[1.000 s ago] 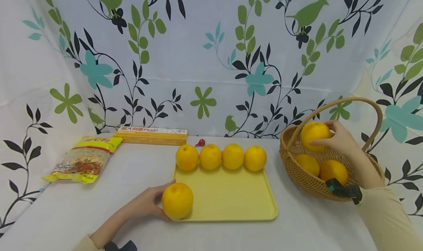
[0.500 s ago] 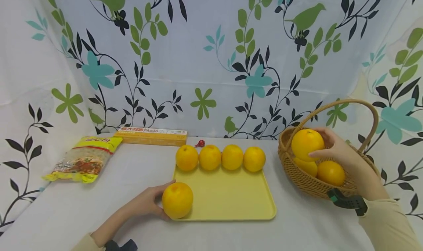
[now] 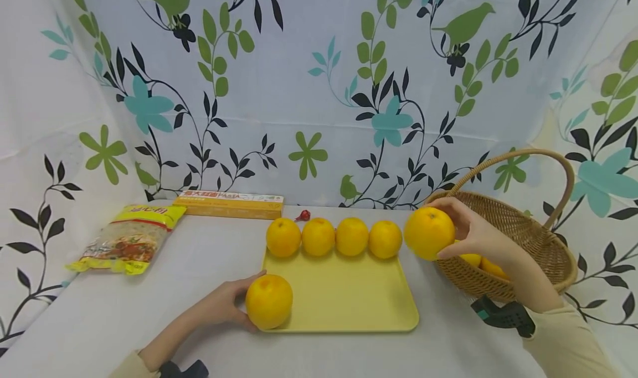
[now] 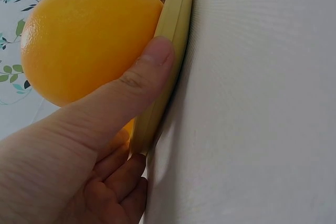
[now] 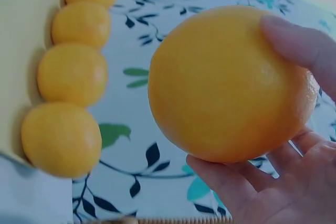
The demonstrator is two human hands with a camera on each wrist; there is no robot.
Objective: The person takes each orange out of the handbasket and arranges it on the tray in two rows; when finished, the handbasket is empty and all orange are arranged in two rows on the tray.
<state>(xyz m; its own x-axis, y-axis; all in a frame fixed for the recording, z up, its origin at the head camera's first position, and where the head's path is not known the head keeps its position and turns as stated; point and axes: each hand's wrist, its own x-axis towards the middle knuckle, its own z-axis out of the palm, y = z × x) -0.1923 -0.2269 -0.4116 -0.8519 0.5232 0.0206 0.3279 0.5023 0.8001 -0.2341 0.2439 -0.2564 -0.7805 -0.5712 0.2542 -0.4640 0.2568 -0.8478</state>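
At the near left corner of the yellow tray [image 3: 349,306], my left hand [image 3: 224,306] curves round the corner. Its thumb lies along the tray's front wall and its fingertips bend at the corner edge in the left wrist view. An orange [image 3: 269,301] sits on that corner, right beside the hand. My right hand [image 3: 478,234] grips another orange [image 3: 430,233] between thumb and fingers, held up between the tray and the wicker basket [image 3: 553,256]. Several oranges [image 5: 61,139] stand in a row along the tray's far edge.
More oranges [image 3: 470,261] lie in the basket, partly hidden by my right hand. A noodle bag [image 3: 130,239] lies at the left. Behind the tray are a pasta box [image 3: 229,205] and a small red object [image 3: 303,216]. A patterned cloth [image 3: 259,90] hangs at the back.
My right hand has carried its orange up and left, out of the basket towards the tray's far right corner. The left hand and the orange beside it have stayed put.
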